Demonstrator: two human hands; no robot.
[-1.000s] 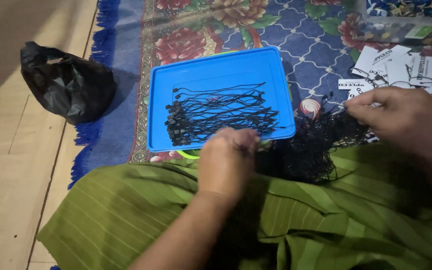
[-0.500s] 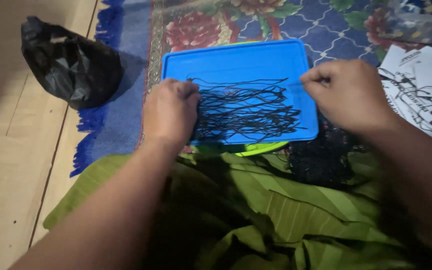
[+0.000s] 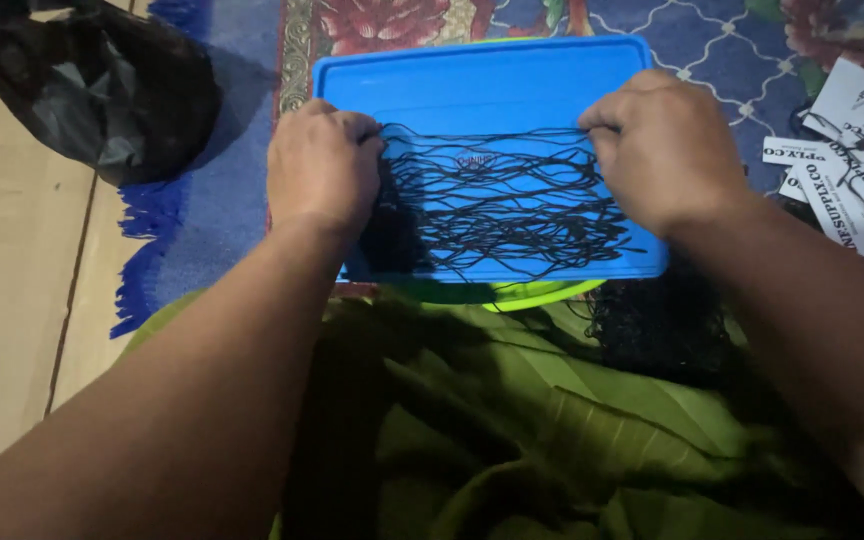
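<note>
1. Blue plastic lid (image 3: 512, 80) lies flat on the patterned rug (image 3: 722, 40), just beyond my lap; its far edge and both far corners show whole, and bare blue plastic lies open beyond the strings.
2. Left of the lid, a strip of blue rug with a fringe runs to the wooden floor (image 3: 12, 300), where a black plastic bag (image 3: 92, 85) sits well apart from the lid.
3. Right of the lid, white paper tags (image 3: 852, 150) lie scattered on the rug, cut off by the frame edge.
4. Near the lid's front edge, a yellow-green rim (image 3: 542, 295) peeks out from beneath; what it belongs to I cannot tell.
5. A dark heap of netting or cord (image 3: 662, 320) by the lid's near right corner is too dim to make out, resting on my green cloth (image 3: 572, 420).
6. Black strings (image 3: 492, 200) stretch across the lid's middle between my hands.
7. My left hand (image 3: 322, 165) is clenched on their left ends, where they bunch into a dark clump.
8. My right hand (image 3: 667, 150) is clenched on their right ends, fingers curled under.
</note>
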